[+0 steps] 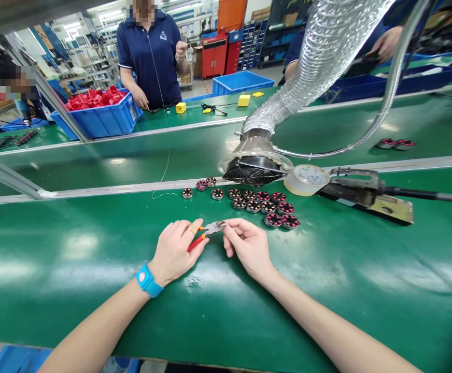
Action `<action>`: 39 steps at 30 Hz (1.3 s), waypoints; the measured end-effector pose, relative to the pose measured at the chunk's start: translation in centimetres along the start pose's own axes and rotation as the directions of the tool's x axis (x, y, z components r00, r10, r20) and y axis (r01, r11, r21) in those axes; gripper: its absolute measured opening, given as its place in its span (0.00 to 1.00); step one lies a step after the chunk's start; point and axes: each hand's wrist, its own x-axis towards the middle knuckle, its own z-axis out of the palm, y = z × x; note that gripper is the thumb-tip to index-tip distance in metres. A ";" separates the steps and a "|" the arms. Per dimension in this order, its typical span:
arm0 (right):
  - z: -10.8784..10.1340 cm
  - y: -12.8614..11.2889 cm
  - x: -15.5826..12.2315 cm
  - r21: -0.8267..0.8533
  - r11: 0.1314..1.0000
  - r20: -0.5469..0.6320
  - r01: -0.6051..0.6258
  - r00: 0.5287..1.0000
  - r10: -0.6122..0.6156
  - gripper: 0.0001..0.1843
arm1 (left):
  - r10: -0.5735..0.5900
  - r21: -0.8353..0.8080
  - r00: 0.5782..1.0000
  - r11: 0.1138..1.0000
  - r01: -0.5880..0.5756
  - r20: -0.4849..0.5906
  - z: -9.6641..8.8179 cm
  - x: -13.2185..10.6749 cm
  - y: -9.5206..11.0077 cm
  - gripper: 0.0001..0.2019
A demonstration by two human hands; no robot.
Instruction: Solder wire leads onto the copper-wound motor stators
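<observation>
My left hand (177,250), with a blue band on its wrist, is closed around the red and yellow handles of a pair of pliers (211,228). The jaws point right, toward my right hand (247,246). There my thumb and forefinger pinch together at the tip of the jaws; whatever small piece is between them is too small to name. Just beyond my hands, several round motor stators (253,206) with copper and pinkish windings are grouped on the green table (94,305). A few more stators (217,194) sit apart, farther left.
A fume duct with a black fan grille (254,171) hangs over the table's far side. Right of it are a roll of tape (307,180) and a soldering iron stand (369,194). A thin wire (164,195) lies at the back. A co-worker (150,57) stands across, by a blue bin (105,116).
</observation>
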 end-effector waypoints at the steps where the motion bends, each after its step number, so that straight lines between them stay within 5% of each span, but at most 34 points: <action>1: 0.0 0.0 0.0 -0.003 1.000 -0.003 0.004 1.000 -0.004 0.19 | -0.005 0.018 1.000 1.000 0.005 0.000 0.0 0.0 0.2 0.20; 7: -0.1 0.2 0.1 -0.016 0.999 -0.024 0.028 0.999 -0.028 0.19 | -0.010 0.092 1.000 0.996 0.011 -0.001 -0.3 0.0 0.8 0.20; 32: -0.2 0.0 0.2 0.001 1.000 -0.010 0.021 1.000 -0.021 0.16 | -0.104 -0.245 0.992 0.962 0.117 0.067 0.1 -0.5 1.4 0.17; 36: -0.2 -0.2 0.1 -0.012 1.000 -0.015 0.023 1.000 -0.023 0.15 | -0.162 -0.303 0.984 0.937 0.176 0.071 0.1 -0.3 0.1 0.16; 39: -0.4 -0.2 0.1 -0.025 0.999 -0.015 0.034 0.999 -0.034 0.16 | -0.278 -0.187 0.960 0.942 0.280 0.037 -0.2 0.1 -3.0 0.16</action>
